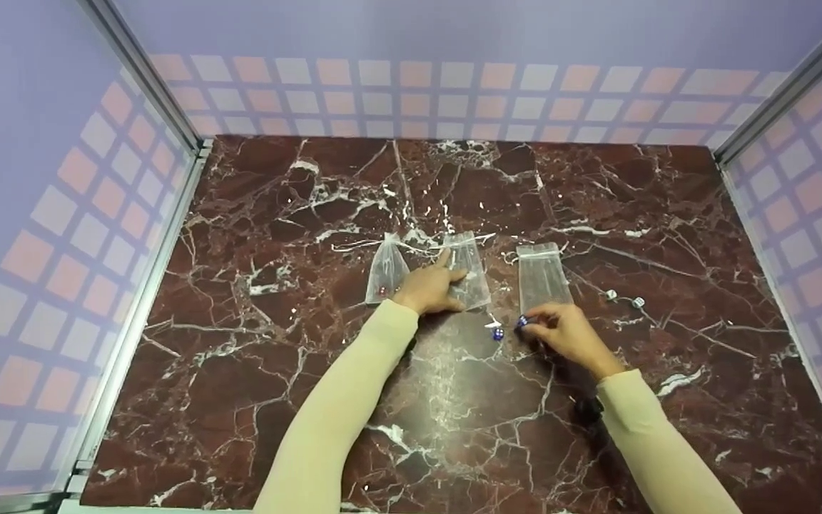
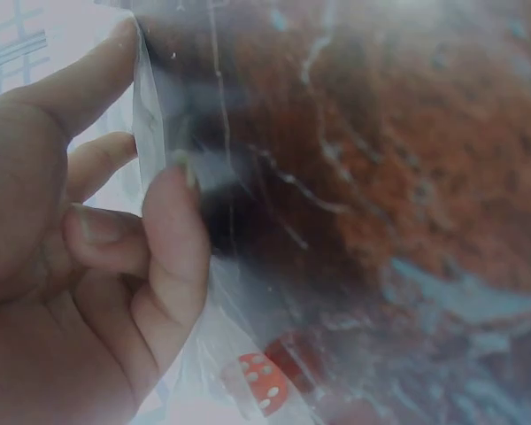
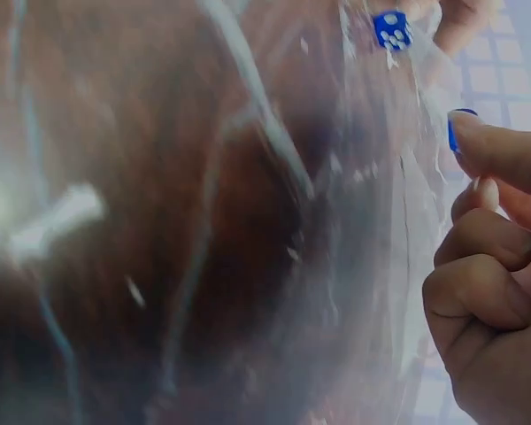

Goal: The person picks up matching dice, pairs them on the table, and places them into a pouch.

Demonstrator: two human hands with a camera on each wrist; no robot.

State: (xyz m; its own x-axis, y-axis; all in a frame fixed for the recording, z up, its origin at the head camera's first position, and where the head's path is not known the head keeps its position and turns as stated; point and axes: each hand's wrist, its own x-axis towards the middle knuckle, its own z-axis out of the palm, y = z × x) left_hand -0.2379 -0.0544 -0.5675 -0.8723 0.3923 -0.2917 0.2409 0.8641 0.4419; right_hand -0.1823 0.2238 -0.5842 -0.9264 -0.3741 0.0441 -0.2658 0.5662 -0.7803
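A small blue die (image 1: 523, 321) with white dots is pinched between the thumb and fingertips of my right hand (image 1: 566, 330); only a blue sliver of the die (image 3: 460, 130) shows in the right wrist view. On the table just left of it lies a second blue die (image 1: 498, 333). My left hand (image 1: 431, 288) rests on the middle sheer drawstring bag (image 1: 474, 285), fingers spread across its left side. Left of that hand, another sheer bag (image 1: 386, 264), gathered at its neck, holds red dice (image 1: 382, 290), one of them a red die (image 2: 264, 383) seen close in the left wrist view.
A third sheer bag (image 1: 543, 275) lies flat just beyond the right hand. Two white dice, a nearer one (image 1: 638, 303) and a farther one (image 1: 611, 294), sit to its right. The dark red marbled tabletop (image 1: 261, 400) is bounded by patterned panels (image 1: 411, 93).
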